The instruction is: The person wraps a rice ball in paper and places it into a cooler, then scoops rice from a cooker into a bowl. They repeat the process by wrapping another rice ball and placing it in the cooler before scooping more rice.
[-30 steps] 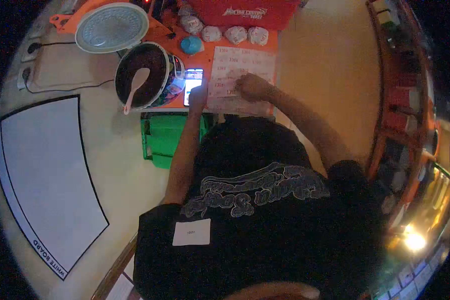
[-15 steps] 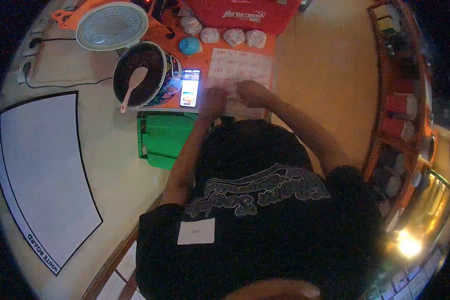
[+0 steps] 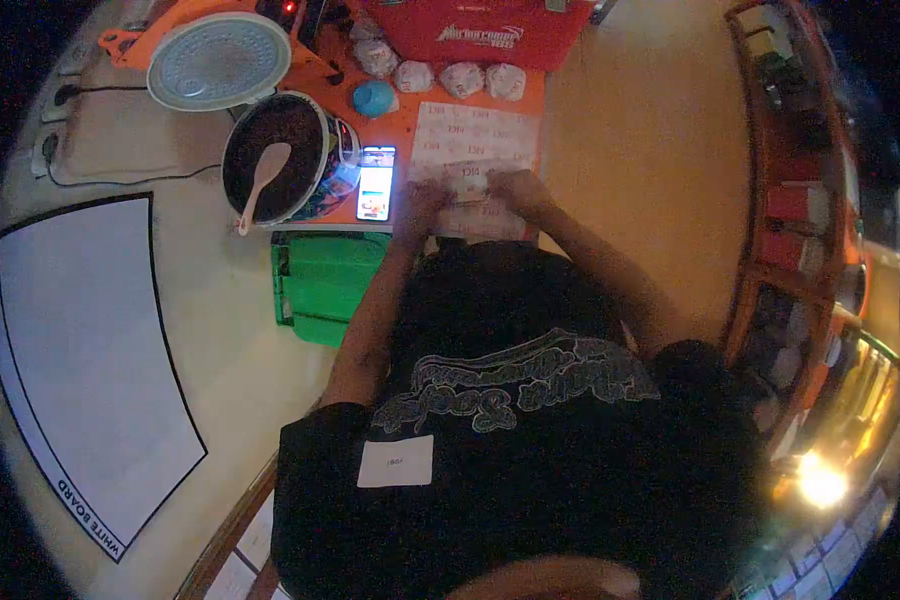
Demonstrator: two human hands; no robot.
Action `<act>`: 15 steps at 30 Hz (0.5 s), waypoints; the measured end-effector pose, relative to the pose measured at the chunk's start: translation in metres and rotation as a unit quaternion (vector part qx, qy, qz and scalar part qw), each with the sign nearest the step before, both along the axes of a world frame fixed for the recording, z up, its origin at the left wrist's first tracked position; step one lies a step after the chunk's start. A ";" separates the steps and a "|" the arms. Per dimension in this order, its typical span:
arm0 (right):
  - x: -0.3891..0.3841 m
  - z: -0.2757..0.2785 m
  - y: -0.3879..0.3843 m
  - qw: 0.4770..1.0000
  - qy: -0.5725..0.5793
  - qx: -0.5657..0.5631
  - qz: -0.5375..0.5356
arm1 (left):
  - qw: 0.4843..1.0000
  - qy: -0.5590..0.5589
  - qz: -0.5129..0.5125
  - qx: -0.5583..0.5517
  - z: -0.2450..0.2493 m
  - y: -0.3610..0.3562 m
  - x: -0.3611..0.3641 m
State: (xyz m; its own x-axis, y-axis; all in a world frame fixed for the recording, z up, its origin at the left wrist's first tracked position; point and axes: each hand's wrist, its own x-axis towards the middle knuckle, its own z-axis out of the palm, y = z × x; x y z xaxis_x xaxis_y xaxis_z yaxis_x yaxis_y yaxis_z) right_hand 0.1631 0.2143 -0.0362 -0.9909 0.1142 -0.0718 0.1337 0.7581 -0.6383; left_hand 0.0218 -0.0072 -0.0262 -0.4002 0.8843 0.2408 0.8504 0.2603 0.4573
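Observation:
A small paper-wrapped bundle (image 3: 467, 182) with red print is between my two hands, over a sheet of printed wrapping paper (image 3: 470, 122) at the table's near edge. At its left end is my left hand (image 3: 427, 205), with curled fingers closed on the paper. My right hand (image 3: 518, 192) grips the other end, closed in the same way. What lies inside the bundle is hidden. Behind the sheet, several round wrapped balls (image 3: 462, 79) sit in a row. A blue round object (image 3: 373, 98) lies beside them on the left.
A lit phone (image 3: 374, 185) lies left of the paper. An open pot (image 3: 270, 150) with dark contents holds a pale rice paddle (image 3: 261, 188). Its lid (image 3: 220, 62) is behind it. A red cooler (image 3: 480, 35) stands at the back, a green stool (image 3: 332, 285) below the table.
The bundle now shows more clearly between my hands, which have moved slightly apart. The whole view has shifted a little.

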 end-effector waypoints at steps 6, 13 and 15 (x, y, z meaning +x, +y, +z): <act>-0.018 0.012 0.006 0.995 0.012 0.096 0.034 | 0.982 -0.115 0.112 -0.096 -0.001 0.013 -0.003; -0.030 0.013 -0.011 0.968 -0.111 0.216 -0.067 | 0.978 0.122 0.081 -0.151 0.042 0.029 -0.003; -0.031 0.007 -0.012 0.937 0.174 0.243 -0.178 | 0.980 0.083 0.175 -0.037 0.029 0.033 -0.004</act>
